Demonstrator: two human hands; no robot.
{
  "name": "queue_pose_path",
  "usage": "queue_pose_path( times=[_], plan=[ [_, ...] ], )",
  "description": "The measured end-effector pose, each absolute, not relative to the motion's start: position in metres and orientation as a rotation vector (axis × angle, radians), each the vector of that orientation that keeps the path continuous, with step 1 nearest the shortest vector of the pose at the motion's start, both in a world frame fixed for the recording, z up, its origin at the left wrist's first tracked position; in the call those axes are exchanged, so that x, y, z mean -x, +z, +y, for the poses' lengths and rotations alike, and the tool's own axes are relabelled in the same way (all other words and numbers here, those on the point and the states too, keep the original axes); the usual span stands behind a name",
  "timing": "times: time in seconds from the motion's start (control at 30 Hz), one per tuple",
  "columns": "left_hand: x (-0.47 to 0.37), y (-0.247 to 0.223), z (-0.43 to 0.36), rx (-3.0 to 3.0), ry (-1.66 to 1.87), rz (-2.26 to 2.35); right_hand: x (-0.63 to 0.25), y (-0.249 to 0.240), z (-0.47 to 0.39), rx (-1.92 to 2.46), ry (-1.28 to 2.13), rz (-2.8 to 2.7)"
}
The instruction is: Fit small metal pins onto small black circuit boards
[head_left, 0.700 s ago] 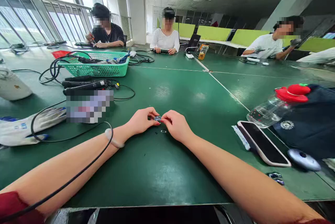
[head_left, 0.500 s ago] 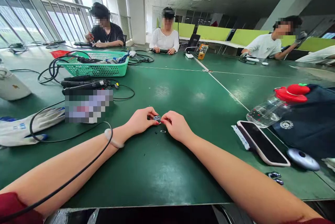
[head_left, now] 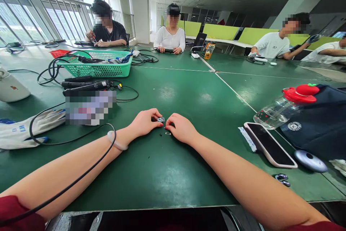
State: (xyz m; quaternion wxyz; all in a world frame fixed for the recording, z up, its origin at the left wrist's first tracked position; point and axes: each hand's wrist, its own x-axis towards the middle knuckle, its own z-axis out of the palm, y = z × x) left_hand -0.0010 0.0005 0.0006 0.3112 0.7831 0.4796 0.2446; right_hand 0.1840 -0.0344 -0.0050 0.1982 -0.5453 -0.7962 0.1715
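My left hand (head_left: 148,119) pinches a small dark block with white markings (head_left: 160,119) between thumb and fingers, just above the table. To its right is my right hand (head_left: 182,127), its thumb and fingertips drawn together close to the block but apart from it. Anything held in that pinch is too small to make out. Below the right fingertips, a small pale rectangular frame (head_left: 168,133) lies on the green table (head_left: 151,184). A tiny black piece (head_left: 160,135) lies beside it.
Left are work gloves (head_left: 32,130), a black cable over my forearm, black devices (head_left: 86,86) and a green basket (head_left: 102,70). Right are a phone (head_left: 270,144), a red-capped bottle (head_left: 275,114), a mouse (head_left: 310,161) and a dark bag (head_left: 319,126). Several people sit across the table.
My right fingertips have drawn slightly away from the block, which they were at before. The block has turned a little in my left hand. The whole view has shifted slightly.
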Motion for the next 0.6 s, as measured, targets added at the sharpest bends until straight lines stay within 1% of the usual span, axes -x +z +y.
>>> queue_pose_path(
  times=[0.2, 0.4, 0.6],
  plan=[
    [0.0013, 0.0004, -0.0001, -2.071, 0.633, 1.253, -0.1846, -0.0064, -0.0353, 1.484, 0.465, -2.206],
    [-0.0005, 0.0049, -0.0038, -2.111, 0.591, 1.183, -0.1859, -0.0098, -0.0372, 1.312, 0.352, -2.072],
    [-0.0014, 0.0061, -0.0051, -2.149, 0.592, 1.111, -0.1855, -0.0096, -0.0387, 1.239, 0.258, -2.134]
  ],
)
